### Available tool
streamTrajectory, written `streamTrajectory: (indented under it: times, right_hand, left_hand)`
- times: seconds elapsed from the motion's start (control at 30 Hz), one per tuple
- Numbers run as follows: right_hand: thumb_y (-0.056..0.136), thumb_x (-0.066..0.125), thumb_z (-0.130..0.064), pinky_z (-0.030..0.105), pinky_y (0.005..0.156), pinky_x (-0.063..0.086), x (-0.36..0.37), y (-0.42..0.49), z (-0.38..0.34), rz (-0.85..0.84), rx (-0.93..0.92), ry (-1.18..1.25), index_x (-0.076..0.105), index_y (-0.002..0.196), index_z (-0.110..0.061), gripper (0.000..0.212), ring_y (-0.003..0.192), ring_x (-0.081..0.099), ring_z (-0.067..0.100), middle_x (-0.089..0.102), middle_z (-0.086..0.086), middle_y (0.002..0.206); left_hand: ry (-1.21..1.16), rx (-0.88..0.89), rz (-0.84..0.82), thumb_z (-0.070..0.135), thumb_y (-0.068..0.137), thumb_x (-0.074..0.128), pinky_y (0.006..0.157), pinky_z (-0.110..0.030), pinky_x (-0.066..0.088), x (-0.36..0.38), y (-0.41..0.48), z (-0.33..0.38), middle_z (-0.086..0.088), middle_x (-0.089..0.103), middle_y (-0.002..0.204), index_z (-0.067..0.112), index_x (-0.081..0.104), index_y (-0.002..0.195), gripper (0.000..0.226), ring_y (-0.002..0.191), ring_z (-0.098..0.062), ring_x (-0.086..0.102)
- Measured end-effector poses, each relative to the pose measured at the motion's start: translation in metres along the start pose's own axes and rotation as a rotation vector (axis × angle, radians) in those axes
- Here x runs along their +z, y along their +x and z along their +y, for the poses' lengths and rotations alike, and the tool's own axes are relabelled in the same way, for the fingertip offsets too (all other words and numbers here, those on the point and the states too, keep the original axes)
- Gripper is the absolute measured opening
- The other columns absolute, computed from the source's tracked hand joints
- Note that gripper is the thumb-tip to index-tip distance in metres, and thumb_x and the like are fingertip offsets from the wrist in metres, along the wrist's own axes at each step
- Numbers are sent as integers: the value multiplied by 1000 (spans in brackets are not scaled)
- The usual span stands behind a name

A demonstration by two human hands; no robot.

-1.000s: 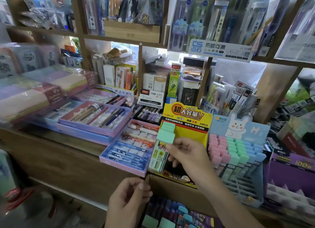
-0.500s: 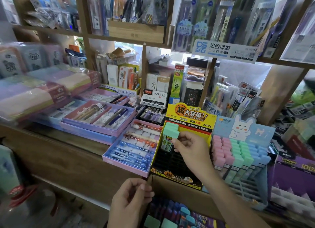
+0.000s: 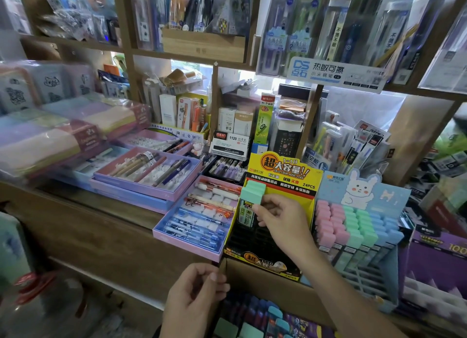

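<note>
At shelf front, right hand (image 3: 280, 221) pinches a stack of green-capped packs (image 3: 252, 192) by its near side, fingertips on the caps' edge. Packs stand at the top-left corner of the yellow box (image 3: 283, 171), caps against its back card, lower ends in the black slots. Judgement: stocking step; the side grip leaves the stack free to slide down into its row. Most slots below look bare. Left hand (image 3: 194, 294) hangs low by the carton (image 3: 278, 279) rim, fingers curled, thumb on forefinger; cannot tell whether it holds anything. Rabbit box (image 3: 361, 186) stands just right, rows filled. Pen tray (image 3: 192, 226) lies just left.
</note>
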State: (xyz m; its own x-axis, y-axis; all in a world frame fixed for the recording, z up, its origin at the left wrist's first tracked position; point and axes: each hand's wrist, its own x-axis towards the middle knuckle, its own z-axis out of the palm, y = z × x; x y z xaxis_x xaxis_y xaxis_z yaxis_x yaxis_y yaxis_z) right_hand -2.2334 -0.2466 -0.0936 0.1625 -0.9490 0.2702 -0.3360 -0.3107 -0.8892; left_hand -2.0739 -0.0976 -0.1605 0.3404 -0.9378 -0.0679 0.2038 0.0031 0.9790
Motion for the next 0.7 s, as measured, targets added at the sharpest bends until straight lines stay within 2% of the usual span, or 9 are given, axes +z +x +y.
streamTrajectory:
  times: [0.17,0.27,0.47,0.7]
  right_hand:
    - [93,73,-14,26,67,61,-1,-1,2,-45,-13,-71,68,87,-44,31,76,69,9,72,-9,78]
    - [94,73,-13,28,68,63,2,-3,6,-20,7,-92,67,89,-39,27,75,71,12,73,-4,81]
    - [93,74,-16,18,55,57,6,-2,11,58,39,-149,67,81,-22,15,65,71,4,70,-2,72]
    - [95,73,-19,33,63,62,3,-11,7,55,53,-190,68,81,-21,15,63,70,11,70,-1,70]
  left_hand:
    - [19,21,-3,-3,97,56,68,-34,63,0,-2,1,-19,75,82,-4,67,94,11,76,-31,74]
    - [11,18,-2,-2,97,57,72,-38,63,0,-2,2,-19,75,82,-4,66,95,10,77,-32,74]
    - [13,25,1,-2,97,57,69,-35,63,0,-2,0,-19,74,83,-2,67,94,11,78,-33,74]
    - [49,63,-14,-2,96,57,68,-29,62,-1,-4,-2,-17,75,82,1,68,93,12,79,-29,75]
